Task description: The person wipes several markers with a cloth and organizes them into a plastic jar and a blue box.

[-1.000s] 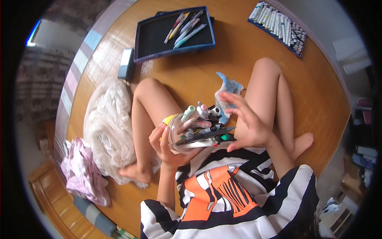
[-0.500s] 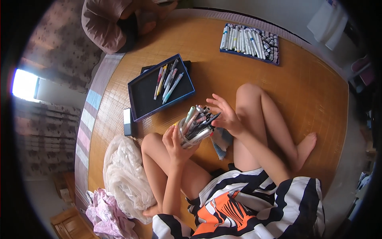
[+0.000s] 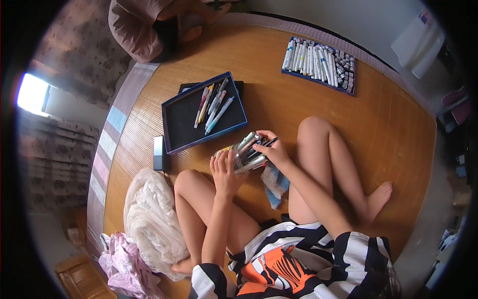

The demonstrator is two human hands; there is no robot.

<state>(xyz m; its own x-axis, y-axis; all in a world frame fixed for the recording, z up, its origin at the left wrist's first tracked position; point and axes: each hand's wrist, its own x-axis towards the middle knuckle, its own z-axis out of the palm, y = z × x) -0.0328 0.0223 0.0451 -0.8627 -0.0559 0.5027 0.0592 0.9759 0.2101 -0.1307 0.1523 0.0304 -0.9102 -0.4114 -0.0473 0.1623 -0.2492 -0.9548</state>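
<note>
Tilted to the right, a clear cup (image 3: 237, 157) packed with pens (image 3: 247, 142) is held above the mat between my knees. My left hand (image 3: 223, 172) wraps round it from the left. At its mouth, my right hand (image 3: 275, 149) has its thumb and fingers closed on a dark pen among the others. Beyond the cup lies a shallow blue-edged tray (image 3: 177, 122) with a black inside. Several loose pens (image 3: 214, 109) rest in the tray's right part. A blue and grey cloth (image 3: 275, 185) lies below my right hand.
A blue box (image 3: 318, 85) full of white markers stands at the far right. Left of my knee are a small black-and-white box (image 3: 159, 153), a heap of white sheer fabric (image 3: 152, 214) and pink cloth (image 3: 127, 264). Another person (image 3: 134, 30) sits at the far left edge.
My right hand has gone from spread fingers beside the pens to a closed grip on one. The cup has tipped further to the right. The view has shifted slightly.
</note>
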